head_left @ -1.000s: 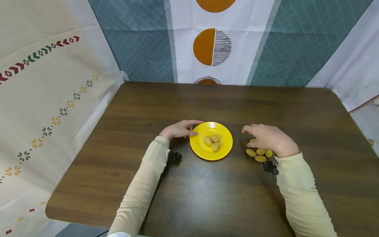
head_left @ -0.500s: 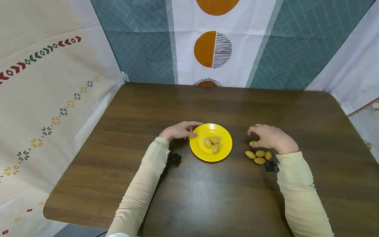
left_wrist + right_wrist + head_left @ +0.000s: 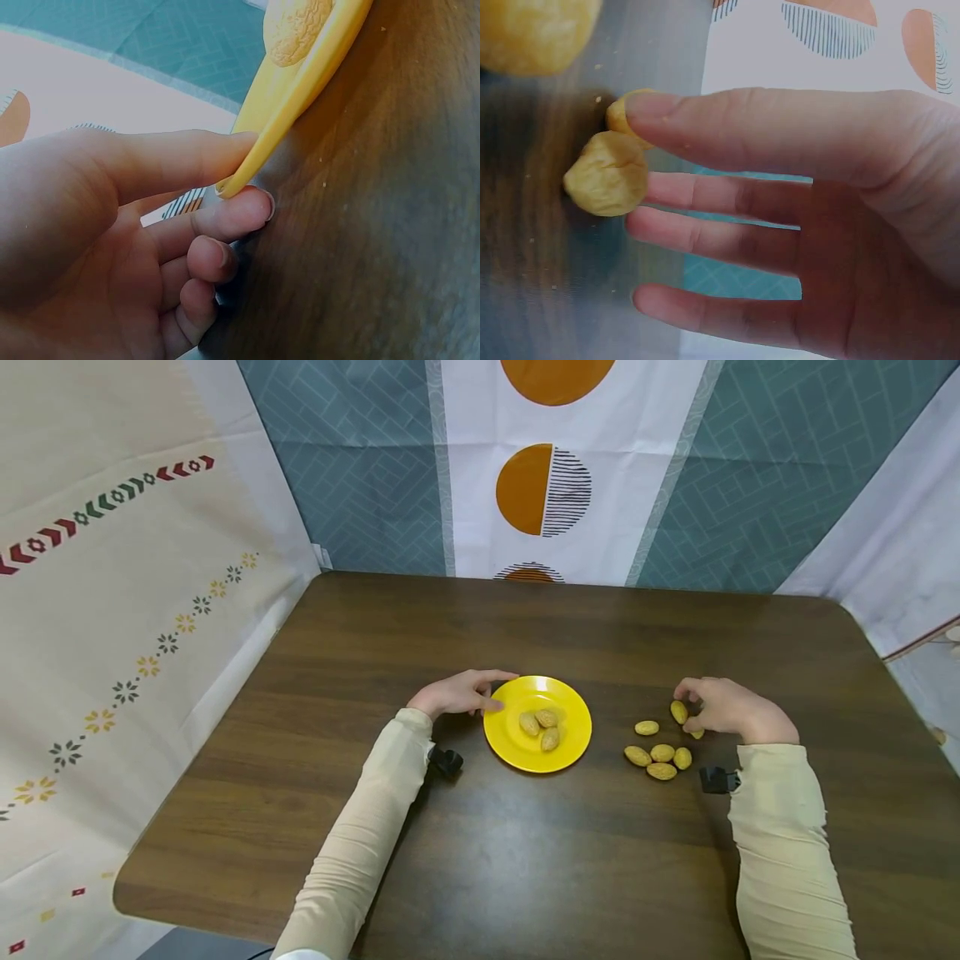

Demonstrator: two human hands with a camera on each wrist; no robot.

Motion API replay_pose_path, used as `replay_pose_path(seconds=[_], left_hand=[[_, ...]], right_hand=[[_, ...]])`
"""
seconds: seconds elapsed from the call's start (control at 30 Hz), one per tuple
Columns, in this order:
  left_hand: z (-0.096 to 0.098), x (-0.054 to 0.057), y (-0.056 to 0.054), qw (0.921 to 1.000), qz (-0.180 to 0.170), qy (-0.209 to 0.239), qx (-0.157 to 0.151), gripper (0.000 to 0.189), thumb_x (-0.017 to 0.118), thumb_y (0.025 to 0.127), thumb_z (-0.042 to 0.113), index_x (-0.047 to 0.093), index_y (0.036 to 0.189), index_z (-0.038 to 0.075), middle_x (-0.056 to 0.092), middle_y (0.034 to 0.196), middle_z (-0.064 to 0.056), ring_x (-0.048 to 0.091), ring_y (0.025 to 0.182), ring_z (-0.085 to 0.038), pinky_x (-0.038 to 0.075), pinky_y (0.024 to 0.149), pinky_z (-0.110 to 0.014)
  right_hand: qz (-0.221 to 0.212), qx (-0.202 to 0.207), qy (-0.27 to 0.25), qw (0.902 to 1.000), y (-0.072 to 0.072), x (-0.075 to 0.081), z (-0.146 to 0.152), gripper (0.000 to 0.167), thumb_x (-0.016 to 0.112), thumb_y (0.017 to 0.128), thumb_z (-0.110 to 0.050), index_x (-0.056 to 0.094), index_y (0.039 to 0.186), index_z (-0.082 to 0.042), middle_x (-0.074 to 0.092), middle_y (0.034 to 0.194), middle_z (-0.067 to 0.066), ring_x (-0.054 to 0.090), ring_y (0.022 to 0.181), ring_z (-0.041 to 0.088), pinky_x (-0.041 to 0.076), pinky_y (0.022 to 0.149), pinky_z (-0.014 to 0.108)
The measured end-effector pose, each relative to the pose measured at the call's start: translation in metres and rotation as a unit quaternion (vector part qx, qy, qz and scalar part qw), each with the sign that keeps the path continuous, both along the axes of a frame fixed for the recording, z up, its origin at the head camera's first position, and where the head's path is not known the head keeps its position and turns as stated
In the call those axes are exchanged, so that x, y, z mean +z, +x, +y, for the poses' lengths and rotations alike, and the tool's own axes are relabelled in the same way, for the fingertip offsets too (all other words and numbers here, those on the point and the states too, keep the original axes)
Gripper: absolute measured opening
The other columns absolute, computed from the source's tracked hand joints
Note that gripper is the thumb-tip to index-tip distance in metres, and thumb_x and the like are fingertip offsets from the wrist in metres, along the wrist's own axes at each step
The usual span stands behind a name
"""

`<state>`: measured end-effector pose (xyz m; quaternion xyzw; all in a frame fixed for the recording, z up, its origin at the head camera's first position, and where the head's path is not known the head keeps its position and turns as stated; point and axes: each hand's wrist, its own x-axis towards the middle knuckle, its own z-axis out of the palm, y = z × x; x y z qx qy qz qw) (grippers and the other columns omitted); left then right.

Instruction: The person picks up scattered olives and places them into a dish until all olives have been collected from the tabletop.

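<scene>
My left hand [image 3: 459, 692] pinches the left rim of a yellow plate [image 3: 517, 747]; in the left wrist view its thumb [image 3: 187, 161] lies on the rim with a finger beneath. Three wrinkled yellow nuts [image 3: 550, 739] lie on the plate. At right, my right hand [image 3: 731, 706] curls thumb and forefinger at a wrinkled yellow nut [image 3: 678, 712]. In the right wrist view the thumb touches one nut [image 3: 619, 116], and another nut [image 3: 609, 176] sits beside the fingertips. The forefinger is hidden behind the thumb there.
Several more yellow nuts [image 3: 662, 752] lie on the brown table [image 3: 480, 860] between plate and right hand, with one nut [image 3: 647, 727] a little apart toward the back. Patterned cloths [image 3: 375, 485] hang behind the table and at its sides.
My right hand has moved right, away from the nut pile, leaving one nut uncovered where it was. The left hand keeps its hold on the plate.
</scene>
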<state>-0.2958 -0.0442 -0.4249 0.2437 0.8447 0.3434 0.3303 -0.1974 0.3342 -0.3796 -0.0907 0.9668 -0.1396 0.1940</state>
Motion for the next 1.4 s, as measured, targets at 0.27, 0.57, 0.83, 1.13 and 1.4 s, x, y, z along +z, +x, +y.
replay_pose_path(seconds=[0.27, 0.57, 0.83, 1.13, 1.4], left_hand=[[0.0, 0.001, 0.001, 1.0, 0.004, -0.004, 0.001, 0.057, 0.061, 0.095, 0.024, 0.04, 0.147, 0.03, 0.048, 0.084, -0.005, 0.047, 0.073, -0.019, 0.041, 0.064, -0.025], [-0.001, 0.002, 0.002, 1.0, 0.001, -0.006, 0.002, 0.057, 0.061, 0.095, 0.024, 0.04, 0.148, 0.03, 0.047, 0.081, -0.005, 0.046, 0.068, -0.018, 0.041, 0.062, -0.024], [0.0, 0.002, 0.002, 1.0, -0.004, -0.002, 0.003, 0.057, 0.061, 0.095, 0.023, 0.04, 0.148, 0.03, 0.047, 0.079, -0.004, 0.045, 0.064, -0.017, 0.041, 0.062, -0.024], [0.0, 0.001, 0.002, 1.0, 0.006, -0.005, -0.004, 0.057, 0.06, 0.096, 0.023, 0.039, 0.148, 0.029, 0.048, 0.077, -0.004, 0.044, 0.062, -0.016, 0.041, 0.062, -0.023], [-0.001, 0.002, 0.003, 1.0, 0.003, -0.008, -0.002, 0.057, 0.061, 0.095, 0.024, 0.039, 0.148, 0.029, 0.048, 0.078, -0.004, 0.045, 0.063, -0.016, 0.041, 0.063, -0.024]], right_hand=[[0.0, 0.005, 0.002, 1.0, -0.004, -0.005, -0.002, 0.037, 0.074, 0.081, -0.007, 0.056, 0.111, 0.006, 0.058, 0.099, 0.024, 0.056, 0.087, 0.034, 0.049, 0.076, 0.046], [0.005, 0.007, -0.018, 0.9998, -0.003, -0.008, -0.002, 0.028, 0.067, 0.085, -0.001, 0.054, 0.108, 0.006, 0.053, 0.087, 0.015, 0.05, 0.077, 0.025, 0.044, 0.07, 0.036], [0.01, 0.017, -0.022, 0.9996, -0.004, -0.007, 0.0, 0.027, 0.067, 0.083, 0.001, 0.055, 0.107, 0.005, 0.056, 0.088, 0.016, 0.051, 0.076, 0.025, 0.046, 0.07, 0.037], [0.09, -0.001, -0.029, 0.9956, -0.002, -0.001, -0.008, 0.028, 0.069, 0.085, -0.004, 0.057, 0.109, 0.003, 0.06, 0.088, 0.015, 0.056, 0.074, 0.022, 0.05, 0.067, 0.041], [0.129, -0.03, -0.027, 0.9908, 0.0, 0.005, -0.012, 0.031, 0.07, 0.087, -0.009, 0.057, 0.113, 0.001, 0.064, 0.094, 0.018, 0.061, 0.08, 0.026, 0.05, 0.067, 0.047]])
